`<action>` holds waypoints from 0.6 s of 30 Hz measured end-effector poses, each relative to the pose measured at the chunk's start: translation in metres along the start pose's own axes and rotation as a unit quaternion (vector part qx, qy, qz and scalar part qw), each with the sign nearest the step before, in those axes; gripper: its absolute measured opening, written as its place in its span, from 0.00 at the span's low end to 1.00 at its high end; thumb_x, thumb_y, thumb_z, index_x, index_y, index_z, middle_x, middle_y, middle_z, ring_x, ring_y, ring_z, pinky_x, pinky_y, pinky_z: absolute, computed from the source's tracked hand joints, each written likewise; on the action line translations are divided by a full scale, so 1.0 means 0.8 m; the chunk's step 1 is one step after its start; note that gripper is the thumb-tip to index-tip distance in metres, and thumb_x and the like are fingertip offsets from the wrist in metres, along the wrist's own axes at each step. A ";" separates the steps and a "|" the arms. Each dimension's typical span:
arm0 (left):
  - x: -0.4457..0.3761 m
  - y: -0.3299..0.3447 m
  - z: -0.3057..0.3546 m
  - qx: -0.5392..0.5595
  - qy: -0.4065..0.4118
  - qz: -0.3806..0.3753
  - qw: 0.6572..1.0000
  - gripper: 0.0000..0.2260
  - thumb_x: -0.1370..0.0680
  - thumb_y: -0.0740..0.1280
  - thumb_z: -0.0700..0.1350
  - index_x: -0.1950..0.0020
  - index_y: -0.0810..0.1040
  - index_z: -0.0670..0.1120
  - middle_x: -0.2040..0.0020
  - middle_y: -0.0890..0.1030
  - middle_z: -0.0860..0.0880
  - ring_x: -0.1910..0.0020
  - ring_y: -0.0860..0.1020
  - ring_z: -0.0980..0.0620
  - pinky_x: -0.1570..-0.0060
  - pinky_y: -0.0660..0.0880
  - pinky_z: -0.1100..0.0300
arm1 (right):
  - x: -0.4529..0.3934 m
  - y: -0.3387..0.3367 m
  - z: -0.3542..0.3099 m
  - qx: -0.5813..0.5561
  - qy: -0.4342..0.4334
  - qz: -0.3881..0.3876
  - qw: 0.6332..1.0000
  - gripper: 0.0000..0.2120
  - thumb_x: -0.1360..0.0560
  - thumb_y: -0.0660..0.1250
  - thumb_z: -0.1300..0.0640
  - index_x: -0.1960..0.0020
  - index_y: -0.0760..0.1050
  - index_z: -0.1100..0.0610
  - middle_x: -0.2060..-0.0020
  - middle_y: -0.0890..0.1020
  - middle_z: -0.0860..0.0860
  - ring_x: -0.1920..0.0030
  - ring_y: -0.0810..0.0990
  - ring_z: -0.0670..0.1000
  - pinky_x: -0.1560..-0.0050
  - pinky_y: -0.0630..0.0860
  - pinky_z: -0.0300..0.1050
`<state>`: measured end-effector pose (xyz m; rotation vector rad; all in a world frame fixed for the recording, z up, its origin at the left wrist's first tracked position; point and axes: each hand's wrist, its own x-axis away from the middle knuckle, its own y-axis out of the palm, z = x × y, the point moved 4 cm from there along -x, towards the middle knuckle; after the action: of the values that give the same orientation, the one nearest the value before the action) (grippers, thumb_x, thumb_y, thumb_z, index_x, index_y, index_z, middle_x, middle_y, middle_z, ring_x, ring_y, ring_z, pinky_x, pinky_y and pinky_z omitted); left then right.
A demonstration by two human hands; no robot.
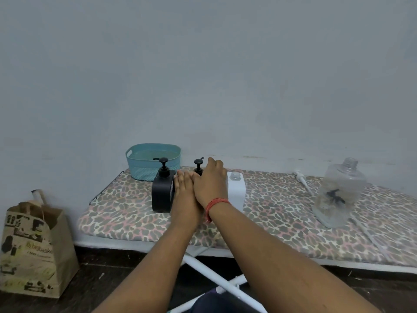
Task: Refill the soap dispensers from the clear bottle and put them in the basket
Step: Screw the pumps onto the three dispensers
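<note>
**Mia:** What are the hands doing?

**Ben:** The left hand (184, 188) lies with straight fingers against the side of a black soap dispenser (163, 192). The right hand (211, 180) reaches over a second pump (198, 164), the one in the middle. Its fingers curl down behind it, but I cannot tell if they hold the pump or only touch it.

**Mia:** Is any soap bottle in the teal basket (153, 161) yet?

**Ben:** No, I see nothing inside it. It sits at the back, just behind the black dispenser.

**Mia:** So the job is not far along?

**Ben:** I think it has hardly begun. The white dispenser (236, 188) has its top off, so maybe it is ready for filling. The clear bottle (338, 193) stands well apart on the right, open too, with a little soap at the bottom.

**Mia:** Count for me!

**Ben:** Three dispensers, I think, though the middle one is mostly hidden. One basket. One clear bottle. One loose white pump (301, 179) lying on the spotty board (126, 213). One paper bag (33, 249) on the floor.
</note>
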<state>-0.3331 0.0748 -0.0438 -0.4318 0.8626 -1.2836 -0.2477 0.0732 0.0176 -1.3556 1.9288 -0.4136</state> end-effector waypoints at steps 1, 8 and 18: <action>0.004 -0.004 0.006 -0.001 0.014 0.010 1.000 0.38 0.17 0.64 0.48 0.17 0.42 0.43 0.17 0.39 0.45 0.19 0.37 0.50 0.22 0.45 0.56 | 0.003 -0.009 -0.001 -0.010 -0.013 0.002 1.000 0.26 0.20 0.63 0.51 0.25 0.60 0.57 0.30 0.65 0.53 0.29 0.63 0.55 0.33 0.66 0.46; 0.035 -0.045 0.065 -0.042 0.091 0.056 0.993 0.37 0.17 0.58 0.59 0.17 0.45 0.41 0.17 0.42 0.43 0.18 0.40 0.48 0.20 0.51 0.49 | 0.024 -0.098 0.013 -0.038 -0.039 0.047 0.997 0.26 0.18 0.59 0.46 0.23 0.60 0.55 0.25 0.63 0.51 0.25 0.60 0.52 0.31 0.66 0.49; 0.052 -0.003 0.181 -0.092 0.230 0.028 0.968 0.36 0.18 0.50 0.65 0.17 0.47 0.45 0.16 0.42 0.48 0.18 0.40 0.49 0.21 0.56 0.50 | 0.033 -0.205 0.108 0.069 -0.018 0.062 0.995 0.25 0.17 0.57 0.45 0.25 0.62 0.57 0.26 0.66 0.53 0.27 0.63 0.55 0.33 0.67 0.50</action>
<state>-0.2232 0.0092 0.0353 -0.2517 1.3837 -1.2757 -0.0800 -0.0024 0.0512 -1.1402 1.9061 -0.4506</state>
